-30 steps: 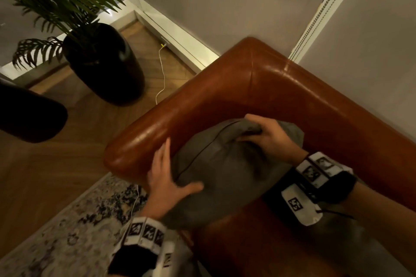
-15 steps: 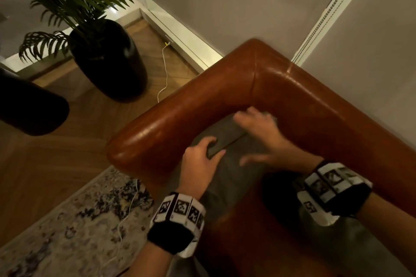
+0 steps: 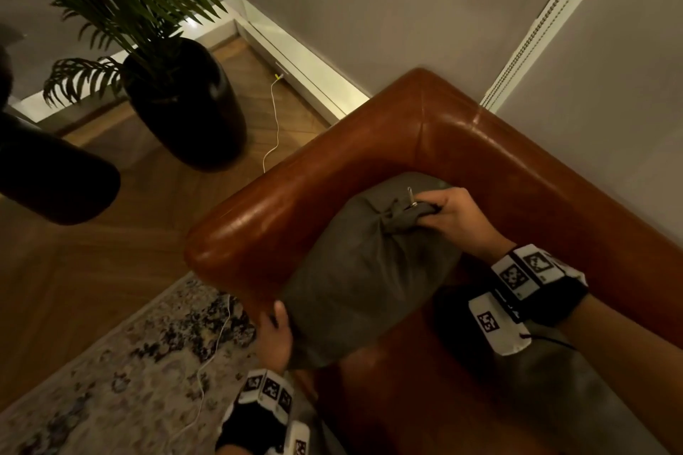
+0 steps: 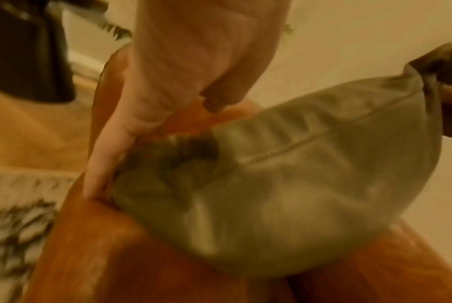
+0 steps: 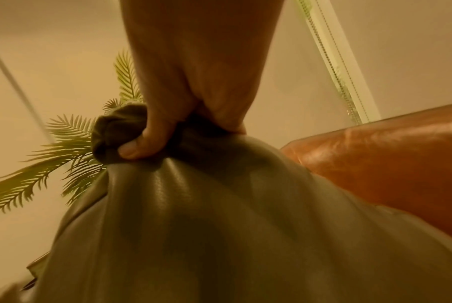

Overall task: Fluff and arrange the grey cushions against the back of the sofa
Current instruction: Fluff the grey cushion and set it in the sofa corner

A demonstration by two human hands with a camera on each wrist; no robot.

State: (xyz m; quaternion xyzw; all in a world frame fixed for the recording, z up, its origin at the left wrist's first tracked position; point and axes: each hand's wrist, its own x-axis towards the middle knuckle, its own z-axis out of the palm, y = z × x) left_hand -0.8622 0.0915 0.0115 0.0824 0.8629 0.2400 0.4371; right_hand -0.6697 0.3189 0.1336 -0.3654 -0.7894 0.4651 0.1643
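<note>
Grey cushion sitting in the sofa corner, right hand gripping its bunched corner nearest the sofa back, left hand pressing straight-fingered against its opposite end

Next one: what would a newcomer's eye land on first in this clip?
The grey cushion, puffed up in the corner of the shiny brown leather sofa, with the right hand gripping its bunched far corner and the left hand against its near end at the armrest. Past the armrest, a potted palm stands on the wood floor, and a patterned rug lies in front of the sofa.
</note>
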